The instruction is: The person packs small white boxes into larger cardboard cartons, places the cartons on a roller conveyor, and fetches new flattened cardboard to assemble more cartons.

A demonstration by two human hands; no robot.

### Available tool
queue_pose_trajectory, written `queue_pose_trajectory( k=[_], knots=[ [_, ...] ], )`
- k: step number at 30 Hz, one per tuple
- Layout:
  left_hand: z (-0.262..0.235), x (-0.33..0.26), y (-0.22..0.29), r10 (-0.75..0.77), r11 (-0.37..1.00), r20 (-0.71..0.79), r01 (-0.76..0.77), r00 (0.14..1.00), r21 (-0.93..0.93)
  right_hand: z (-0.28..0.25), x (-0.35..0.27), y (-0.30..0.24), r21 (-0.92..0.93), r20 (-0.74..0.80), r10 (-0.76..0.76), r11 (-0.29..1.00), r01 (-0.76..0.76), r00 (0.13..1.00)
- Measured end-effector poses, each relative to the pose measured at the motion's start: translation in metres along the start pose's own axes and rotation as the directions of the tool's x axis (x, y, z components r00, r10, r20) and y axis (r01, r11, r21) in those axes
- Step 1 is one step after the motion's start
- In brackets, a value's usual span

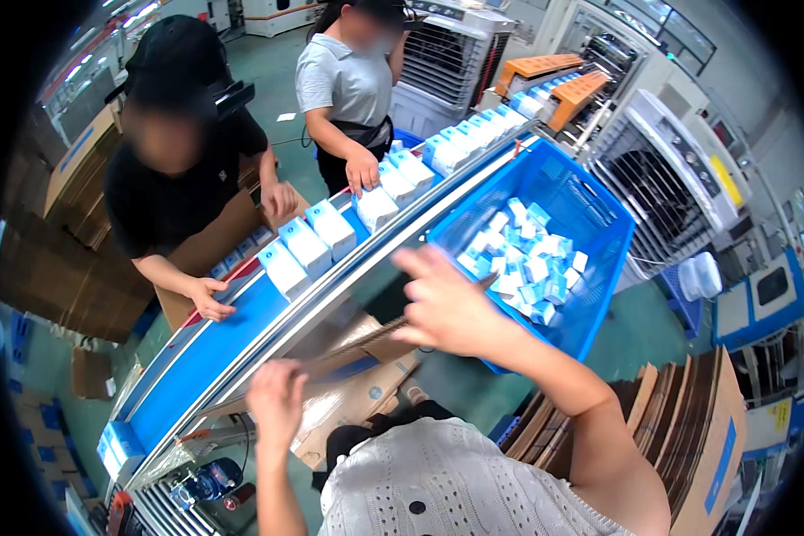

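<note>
The left hand (277,402) and right hand (456,308) are hovering near the conveyor (214,341), both grips seemingly empty, fingers apart; sound handling would be pressing cartons (305,247) evenly on opposite faces.

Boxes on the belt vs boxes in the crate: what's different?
Pose: the belt boxes mostly sit lined up in a row, while the crate boxes lie jumbled in a heap at mixed angles.
Size: the belt boxes look clearly bigger in this view than the crate boxes.
Place: the belt boxes rest on the blue conveyor; the crate boxes are inside the open blue crate.
Shared: both are white and blue.
</note>
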State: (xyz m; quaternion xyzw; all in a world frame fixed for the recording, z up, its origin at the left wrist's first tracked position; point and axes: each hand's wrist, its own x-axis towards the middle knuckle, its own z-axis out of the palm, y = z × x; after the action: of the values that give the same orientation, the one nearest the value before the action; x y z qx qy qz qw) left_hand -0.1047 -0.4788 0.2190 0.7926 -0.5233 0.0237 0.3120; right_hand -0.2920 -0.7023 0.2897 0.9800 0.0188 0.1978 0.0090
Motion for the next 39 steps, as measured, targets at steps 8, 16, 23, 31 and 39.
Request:
queue_pose_trajectory(
  k=[8,16,23,31,39],
  knots=[
    [0.041,-0.014,0.056,-0.154,0.888,0.139,0.075,0.978,0.453,0.122,0.029,0.064,0.456,0.479,-0.119,0.881,-0.130,0.870],
    [0.018,-0.055,0.074,-0.432,0.892,0.061,0.416,0.900,0.178,0.132,0.068,0.042,0.462,0.315,-0.279,0.880,0.110,0.907],
    [0.025,-0.017,0.151,0.174,0.959,0.676,-0.279,0.716,0.049,0.108,0.119,-0.012,0.480,-0.142,-0.268,0.823,0.303,0.953],
    [0.055,0.006,0.125,-0.044,0.996,0.393,0.010,0.918,0.088,0.098,0.045,0.046,0.301,0.252,-0.106,0.953,0.026,0.962],
    [0.026,-0.069,0.068,-0.159,0.960,0.458,0.027,0.875,0.280,0.100,0.016,0.035,0.497,0.467,-0.416,0.853,0.158,0.780]
  ],
)
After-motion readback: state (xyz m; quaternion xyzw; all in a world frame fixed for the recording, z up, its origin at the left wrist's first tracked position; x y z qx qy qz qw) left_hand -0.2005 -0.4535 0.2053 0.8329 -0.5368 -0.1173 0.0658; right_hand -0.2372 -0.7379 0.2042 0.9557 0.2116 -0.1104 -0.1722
